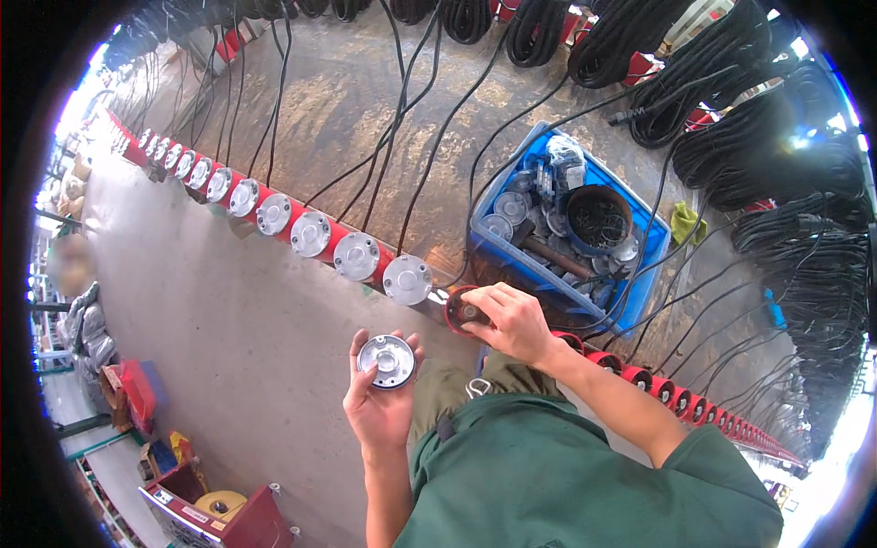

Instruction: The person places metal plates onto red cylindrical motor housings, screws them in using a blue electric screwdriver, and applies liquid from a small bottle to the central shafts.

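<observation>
The silver round metal covers (356,257) along your left look done. Your left hand (379,402), fingers curled, cradles a loose silver metal disc (385,362); your right hand (512,324) bends its fingers into a red round cup (454,313), grip unclear; uncovered red cups (639,375) rightward seem left to do.

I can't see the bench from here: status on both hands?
Left hand holding round metal cap. Right hand at open end of red housing. Blue bin just beyond.
</observation>
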Available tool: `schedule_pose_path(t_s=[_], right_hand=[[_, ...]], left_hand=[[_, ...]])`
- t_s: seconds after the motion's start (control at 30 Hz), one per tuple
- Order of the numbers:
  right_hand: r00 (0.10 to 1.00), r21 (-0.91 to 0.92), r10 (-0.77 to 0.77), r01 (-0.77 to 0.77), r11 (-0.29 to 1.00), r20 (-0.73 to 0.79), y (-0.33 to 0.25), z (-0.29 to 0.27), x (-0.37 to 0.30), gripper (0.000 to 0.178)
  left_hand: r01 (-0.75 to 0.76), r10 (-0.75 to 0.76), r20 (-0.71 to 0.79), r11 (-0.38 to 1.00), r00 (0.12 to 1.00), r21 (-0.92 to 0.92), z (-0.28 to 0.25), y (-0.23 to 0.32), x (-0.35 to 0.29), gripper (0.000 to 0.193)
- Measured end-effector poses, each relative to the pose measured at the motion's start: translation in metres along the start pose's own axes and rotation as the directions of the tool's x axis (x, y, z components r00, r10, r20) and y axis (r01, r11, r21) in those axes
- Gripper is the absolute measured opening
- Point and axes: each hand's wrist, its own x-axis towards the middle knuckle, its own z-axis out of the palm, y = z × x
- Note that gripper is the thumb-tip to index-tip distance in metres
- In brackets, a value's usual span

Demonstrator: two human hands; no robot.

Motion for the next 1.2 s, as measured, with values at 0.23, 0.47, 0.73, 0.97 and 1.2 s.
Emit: schedule_pose_path(t_s=[0.23, 0.47, 0.73, 0.97, 1.2], right_hand=[[1.0, 0.041, 0.011, -0.012, 0.999, 0.019, 0.004, -0.003, -0.001, 0.045], [1.0, 0.078, 0.025, -0.025, 0.997, 0.006, -0.001, -0.01, 0.001, 0.044], [0.978, 0.218, 0.205, -0.192, 0.957, -0.039, -0.03, -0.032, -0.016, 0.037], [0.941, 0.124, 0.327, -0.315, 0.941, -0.089, -0.023, -0.018, -0.012, 0.021], [0.95, 0.149, 0.3, -0.286, 0.947, -0.084, -0.023, -0.023, -0.006, 0.02]], left_hand=[[0.017, -0.017, -0.008, 1.0, 1.0, 0.012, 0.0, -0.004, -0.003, 0.055], [-0.003, 0.004, -0.019, 0.998, 1.0, 0.061, -0.001, -0.008, -0.002, 0.054], [0.121, -0.119, -0.024, 0.987, 0.993, 0.106, 0.009, -0.041, -0.001, 0.051], [0.223, -0.224, -0.013, 0.96, 0.975, 0.168, 0.008, -0.05, 0.007, 0.049], [0.209, -0.209, -0.017, 0.962, 0.978, 0.178, 0.005, -0.036, 0.016, 0.049]])
